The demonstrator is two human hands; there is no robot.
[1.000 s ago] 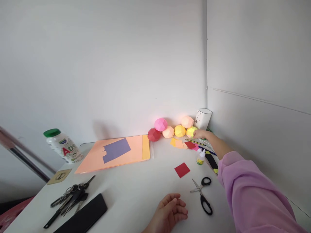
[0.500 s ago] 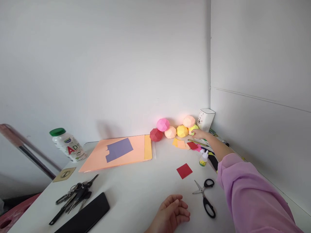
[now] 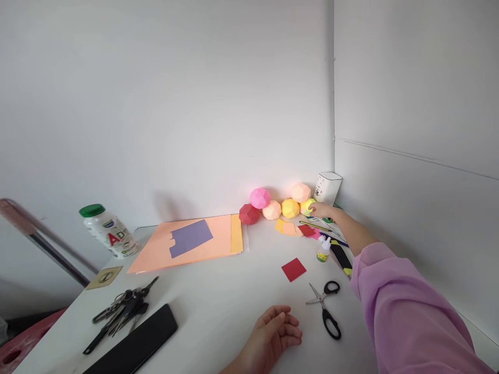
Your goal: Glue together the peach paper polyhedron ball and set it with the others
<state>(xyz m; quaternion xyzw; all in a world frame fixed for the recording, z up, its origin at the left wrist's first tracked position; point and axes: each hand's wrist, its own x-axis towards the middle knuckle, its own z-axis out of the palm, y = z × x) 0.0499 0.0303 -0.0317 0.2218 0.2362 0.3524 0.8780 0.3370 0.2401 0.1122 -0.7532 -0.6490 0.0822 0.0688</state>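
My right hand [image 3: 323,210] reaches to the back right of the table, its fingertips at the yellow-green faceted paper ball [image 3: 306,206]; whether they grip it is too small to tell. Beside that ball are a yellow ball [image 3: 290,208] and a peach ball [image 3: 301,192] resting on top. Further left sit another peach ball [image 3: 272,210], a pink ball [image 3: 260,198] and a dark red ball [image 3: 249,214]. My left hand [image 3: 275,332] lies near the front edge, palm turned sideways, fingers loosely curled and apart, holding nothing. Black-handled scissors [image 3: 325,306] lie open to its right.
A red paper square [image 3: 293,269], a glue bottle [image 3: 323,250] and paper pieces [image 3: 288,228] lie mid-right. Peach sheets [image 3: 152,252] with a purple piece [image 3: 192,238], a white bottle [image 3: 111,234], keys [image 3: 127,311] and a black case [image 3: 136,343] are left. A white container [image 3: 328,188] stands in the corner.
The view has shifted slightly. My right hand's fingers have stayed at the yellow-green ball, with the hand a little differently angled. My left hand has barely moved.
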